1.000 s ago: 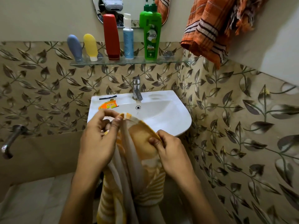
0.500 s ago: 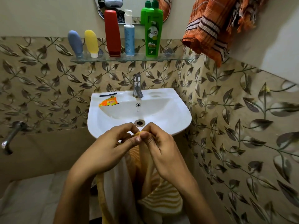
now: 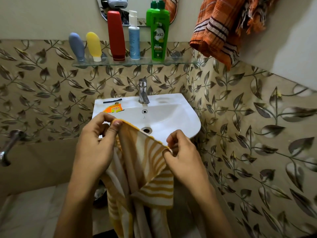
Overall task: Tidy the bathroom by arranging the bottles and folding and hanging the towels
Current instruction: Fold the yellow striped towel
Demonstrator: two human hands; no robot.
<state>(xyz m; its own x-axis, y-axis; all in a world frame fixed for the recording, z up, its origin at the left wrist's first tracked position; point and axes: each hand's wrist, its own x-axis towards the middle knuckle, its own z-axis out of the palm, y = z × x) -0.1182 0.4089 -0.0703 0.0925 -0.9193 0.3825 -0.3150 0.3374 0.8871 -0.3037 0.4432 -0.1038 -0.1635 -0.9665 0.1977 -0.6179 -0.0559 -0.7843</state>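
Jutting from the far left wall, a metal tap (image 3: pixel 8 148) sits well apart from everything else. On the glass shelf (image 3: pixel 180 63) above the basin, five bottles stand in a row: a grey-blue tube (image 3: pixel 77 47) and a yellow tube (image 3: pixel 94 45), both cap-down and leaning slightly, then a tall red bottle (image 3: pixel 116 35), a slim blue bottle (image 3: pixel 134 41) with a white pump top, and a green bottle (image 3: pixel 159 35) whose label reads "Vatika". Below them, the white sink (image 3: pixel 171 114) carries a chrome faucet (image 3: pixel 143 91) at its back edge and an orange sachet (image 3: pixel 113 109) on its left rim; the sachet's print is too small to read.

In front of the sink, the left hand (image 3: pixel 94 148) pinches one top corner of the yellow striped towel (image 3: pixel 145 160) between thumb and fingers. The right hand (image 3: pixel 185 155) pinches the other corner, lower down. The held edge slopes downward from left to right between them, and the towel's long axis hangs straight down, bunched in folds, partly covering the sink's front rim. At upper right, an orange plaid towel (image 3: pixel 216 31) hangs on the wall.
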